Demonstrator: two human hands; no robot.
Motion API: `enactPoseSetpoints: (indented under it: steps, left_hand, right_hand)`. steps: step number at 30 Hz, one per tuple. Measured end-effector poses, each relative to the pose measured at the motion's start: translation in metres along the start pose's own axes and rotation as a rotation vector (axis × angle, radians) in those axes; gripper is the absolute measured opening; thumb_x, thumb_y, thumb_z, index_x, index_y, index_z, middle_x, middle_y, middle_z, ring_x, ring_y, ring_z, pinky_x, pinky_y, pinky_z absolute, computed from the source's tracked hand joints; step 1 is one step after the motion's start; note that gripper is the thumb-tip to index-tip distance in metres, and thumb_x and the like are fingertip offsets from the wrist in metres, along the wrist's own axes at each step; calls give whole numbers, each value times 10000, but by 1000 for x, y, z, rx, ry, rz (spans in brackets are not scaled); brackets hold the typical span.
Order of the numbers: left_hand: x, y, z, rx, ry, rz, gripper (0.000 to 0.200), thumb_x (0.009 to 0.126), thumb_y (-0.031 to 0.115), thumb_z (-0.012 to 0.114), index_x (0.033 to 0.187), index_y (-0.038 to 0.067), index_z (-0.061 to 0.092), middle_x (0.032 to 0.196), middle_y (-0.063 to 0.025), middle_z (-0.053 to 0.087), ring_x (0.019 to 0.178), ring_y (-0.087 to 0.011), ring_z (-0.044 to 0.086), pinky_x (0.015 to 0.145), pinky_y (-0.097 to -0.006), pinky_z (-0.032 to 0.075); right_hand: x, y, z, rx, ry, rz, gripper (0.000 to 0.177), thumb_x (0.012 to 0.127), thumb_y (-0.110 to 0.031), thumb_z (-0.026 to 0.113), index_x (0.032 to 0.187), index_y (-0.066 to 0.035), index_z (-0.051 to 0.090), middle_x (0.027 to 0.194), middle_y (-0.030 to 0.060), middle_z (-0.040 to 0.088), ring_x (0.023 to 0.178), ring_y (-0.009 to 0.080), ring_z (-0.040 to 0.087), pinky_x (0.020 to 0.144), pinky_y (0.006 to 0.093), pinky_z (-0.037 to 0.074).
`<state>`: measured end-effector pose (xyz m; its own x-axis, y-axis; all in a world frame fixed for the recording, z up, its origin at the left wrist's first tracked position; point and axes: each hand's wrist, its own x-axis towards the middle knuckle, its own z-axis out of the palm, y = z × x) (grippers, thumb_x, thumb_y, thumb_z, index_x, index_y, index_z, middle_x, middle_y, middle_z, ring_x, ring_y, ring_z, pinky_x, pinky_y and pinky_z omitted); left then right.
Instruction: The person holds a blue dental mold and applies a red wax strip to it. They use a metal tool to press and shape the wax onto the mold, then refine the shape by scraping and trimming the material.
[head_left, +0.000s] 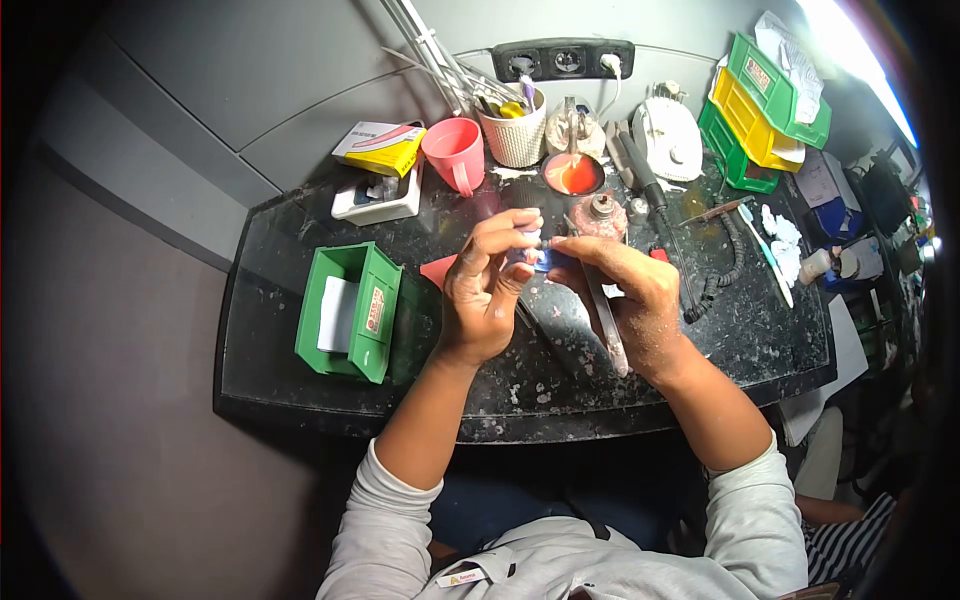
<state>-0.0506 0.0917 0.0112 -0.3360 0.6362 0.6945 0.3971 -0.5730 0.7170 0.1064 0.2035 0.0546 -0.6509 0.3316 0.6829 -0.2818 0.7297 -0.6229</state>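
Note:
Both hands meet above the middle of the dark worktop around a small blue and whitish piece (545,258). My left hand (488,280) pinches its left side with curled fingers. On the right, my right hand (628,290) has its fingertips closed on the same piece. A long, pale-tipped tool (608,325) also lies in my right hand, slanting down toward me. White dust covers part of this hand. Fingers hide much of the small piece. Just behind the hands stands a glass burner-like jar (600,215) with a metal top.
On the speckled black worktop (270,375) stand a green bin (375,315), a pink mug (453,155), a cream basket (515,130), a red-filled bowl (574,174) and a corded handpiece (645,170). Stacked bins (765,105) and a toothbrush (768,255) are rightward. A person's striped sleeve (850,540) shows lower right.

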Motion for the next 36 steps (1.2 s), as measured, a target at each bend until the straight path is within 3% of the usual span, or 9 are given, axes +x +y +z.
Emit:
enactPoseSetpoints:
  steps: [4,12,18,23,25,29,30,34,36]
  left_hand:
    - [5,5,9,-165,168,-84,533,958,314,700,1307,-10,458,1339,-231,586,1222,-282,608,1036,-381,490]
    - [2,3,11,-269,131,-205,461,1012,294,621,1322,-26,501,1311,-180,624,1214,-225,608,1069,-362,454]
    - [2,5,7,-259,115,-318,421,1097,283,381,1323,-39,527,1280,-218,632,1130,-240,644,984,-363,519]
    - [1,4,4,-417,93,-524,532,1097,385,309,1318,-40,541,1209,-210,660,1066,-234,664,873,-358,555]
    - [2,12,8,-762,187,-717,590,1101,450,292,1284,-24,592,1032,-134,732,661,-116,588,618,-250,465]
    - [6,11,-2,-932,-14,-755,870,1034,670,182,1352,-66,520,1025,-191,717,776,-214,679,658,-311,504]
    - [6,13,0,-924,23,-782,920,1013,710,130,1316,-48,553,960,-184,711,678,-213,637,600,-305,459]
    - [3,8,-1,-915,-6,-719,899,1013,711,132,1247,-24,593,941,-184,703,616,-208,586,554,-308,409]
    - [3,7,-1,-843,-11,-725,883,1013,713,130,1190,-8,609,916,-171,703,581,-211,561,526,-297,389]
  right_hand:
    - [-2,-1,4,94,59,44,300,800,43,798,1086,28,708,974,132,751,861,165,737,751,287,581]
    - [-2,-4,8,112,68,86,284,800,-5,828,1063,10,724,937,106,758,850,111,721,730,269,581]
    - [-2,-1,9,127,-22,105,267,817,-5,803,1071,-18,724,977,98,758,860,152,740,712,277,591]
    - [2,-2,5,28,-55,-43,304,832,14,772,1124,-31,700,1020,90,754,849,159,738,629,279,557]
    - [2,-4,-4,81,-44,85,310,827,49,753,1124,-20,700,1004,93,756,839,161,730,667,275,552]
    - [6,2,-8,121,77,11,300,824,65,742,1114,-15,735,1013,131,746,890,220,730,777,307,570]
    - [9,3,-10,12,78,-82,291,831,36,745,1116,-25,738,1025,131,741,904,241,722,801,323,567]
    - [22,-12,-15,-343,100,-271,255,856,-42,744,1111,-58,747,1051,131,727,922,287,693,828,355,547]
    - [18,-8,-15,-239,47,-221,246,865,-49,737,1111,-56,744,1021,131,728,888,277,692,805,350,541]
